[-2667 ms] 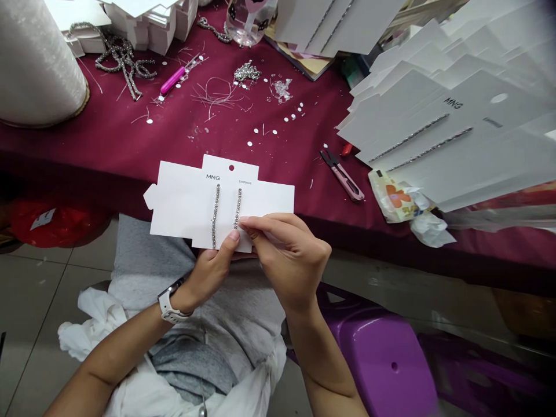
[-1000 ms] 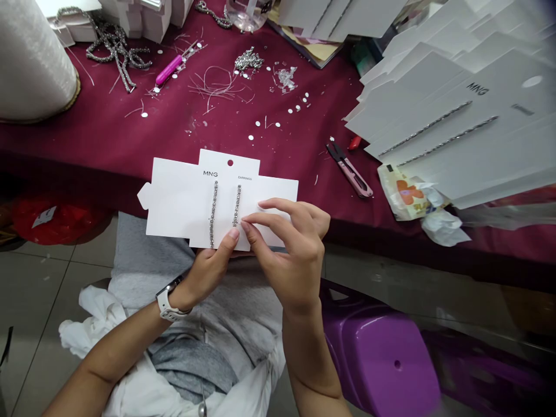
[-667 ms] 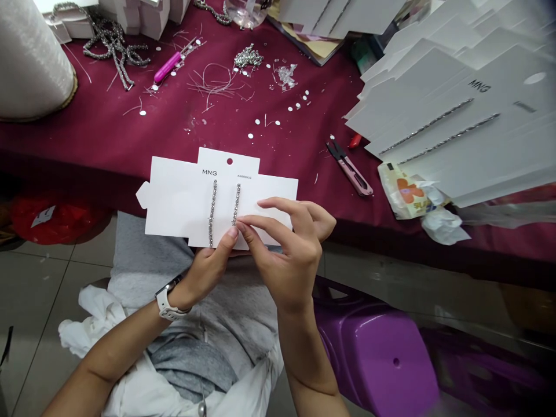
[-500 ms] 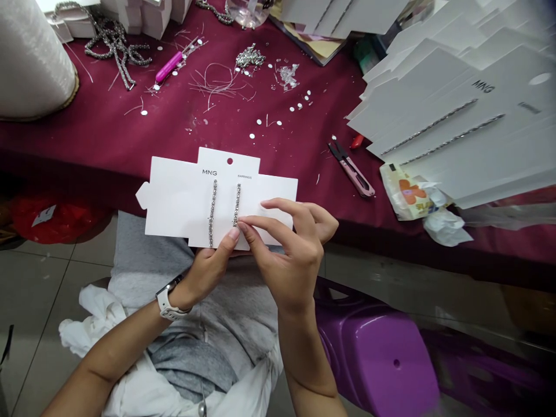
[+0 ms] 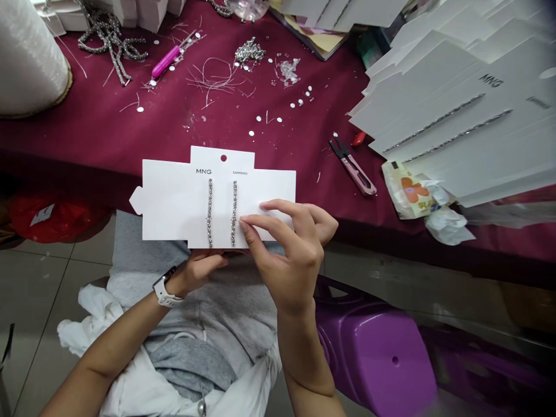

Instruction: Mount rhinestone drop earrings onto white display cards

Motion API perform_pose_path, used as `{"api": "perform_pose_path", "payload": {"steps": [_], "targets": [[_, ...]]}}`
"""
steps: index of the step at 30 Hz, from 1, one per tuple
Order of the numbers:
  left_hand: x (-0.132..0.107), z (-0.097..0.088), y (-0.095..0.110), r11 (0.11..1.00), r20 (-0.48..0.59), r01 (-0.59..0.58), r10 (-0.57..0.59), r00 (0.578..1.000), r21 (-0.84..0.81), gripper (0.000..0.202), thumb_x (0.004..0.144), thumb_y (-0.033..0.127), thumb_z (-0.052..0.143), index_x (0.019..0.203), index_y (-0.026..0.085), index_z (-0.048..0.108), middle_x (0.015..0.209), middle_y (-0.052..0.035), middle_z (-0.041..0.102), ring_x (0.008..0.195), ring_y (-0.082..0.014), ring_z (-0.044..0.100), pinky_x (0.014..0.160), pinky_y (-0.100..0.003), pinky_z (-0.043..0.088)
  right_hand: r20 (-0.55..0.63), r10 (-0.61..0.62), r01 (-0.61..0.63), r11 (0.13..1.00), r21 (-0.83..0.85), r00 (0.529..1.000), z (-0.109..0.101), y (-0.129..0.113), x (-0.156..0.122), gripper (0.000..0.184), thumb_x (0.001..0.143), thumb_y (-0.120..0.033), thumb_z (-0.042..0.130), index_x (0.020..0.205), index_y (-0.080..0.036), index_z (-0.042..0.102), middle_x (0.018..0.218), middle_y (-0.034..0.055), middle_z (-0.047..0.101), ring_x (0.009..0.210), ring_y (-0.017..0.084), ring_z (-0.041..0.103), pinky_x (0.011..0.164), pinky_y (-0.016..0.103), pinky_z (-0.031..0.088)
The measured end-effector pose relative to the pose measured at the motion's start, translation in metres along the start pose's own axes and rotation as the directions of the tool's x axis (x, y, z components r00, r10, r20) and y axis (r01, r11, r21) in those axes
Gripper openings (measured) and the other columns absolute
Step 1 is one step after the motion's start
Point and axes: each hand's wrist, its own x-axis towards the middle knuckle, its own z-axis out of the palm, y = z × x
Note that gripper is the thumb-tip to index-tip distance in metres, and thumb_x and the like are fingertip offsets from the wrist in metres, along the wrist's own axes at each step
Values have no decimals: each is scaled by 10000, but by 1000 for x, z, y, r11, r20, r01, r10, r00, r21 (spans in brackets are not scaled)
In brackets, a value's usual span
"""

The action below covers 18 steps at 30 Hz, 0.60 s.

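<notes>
A white earring card point(image 5: 167, 200) printed "MNG" and "EARRINGS" lies face up over my lap. Two sparkling rhinestone strips, a left one point(image 5: 210, 211) and a right one point(image 5: 233, 211), run down its middle. My left hand point(image 5: 200, 273) supports the card from below; its thumb shows under the bottom edge and the other fingers are hidden behind the card. Over the card's right half, my right hand point(image 5: 293, 246) has thumb and index fingertip pinched together beside the right strip. Whatever is in that pinch is too small to make out. Its other fingers are bent outward.
On the maroon cloth point(image 5: 174, 133) lie pink-handled thread snips point(image 5: 353, 168), a magenta seam ripper point(image 5: 165, 62), a rhinestone pile point(image 5: 249, 52) and loose threads. Stacked earring cards point(image 5: 460, 127) stand at right, a white thread cone point(image 5: 32, 58) at left. A purple stool point(image 5: 386, 353) is below.
My left thumb has come off the card's front at the right strip's lower end and dropped below the edge. The card has shifted slightly left; my right hand has barely moved.
</notes>
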Motion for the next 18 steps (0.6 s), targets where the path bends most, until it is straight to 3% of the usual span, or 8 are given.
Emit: {"api": "perform_pose_path", "payload": {"steps": [7, 13, 18], "targets": [[10, 0, -11, 993, -175, 8, 13, 984, 122, 428, 788, 444, 514, 1159, 236, 565, 1204, -14, 573, 1255, -200, 397, 1093, -337, 294, -3, -17, 17, 1000, -25, 1000, 4, 3, -2, 32, 735, -221, 648, 751, -247, 656, 913, -3, 620, 925, 189, 415, 828, 351, 330], [17, 7, 7, 983, -148, 63, -37, 988, 171, 419, 810, 417, 476, 1191, 248, 519, 1213, -2, 561, 1280, -181, 361, 1096, -343, 291, -11, -15, 15, 1000, -22, 1000, 6, 4, -3, 47, 724, -206, 656, 757, -238, 649, 909, 1, 624, 917, 191, 426, 823, 350, 350], [22, 5, -2, 979, -147, 92, -65, 987, 180, 425, 791, 439, 448, 1141, 224, 559, 1129, -29, 608, 1245, -212, 412, 1070, -375, 327, -25, -21, 21, 999, -24, 999, 6, 6, -2, 38, 732, -204, 647, 753, -235, 645, 905, 7, 622, 919, 189, 419, 818, 339, 362]]}}
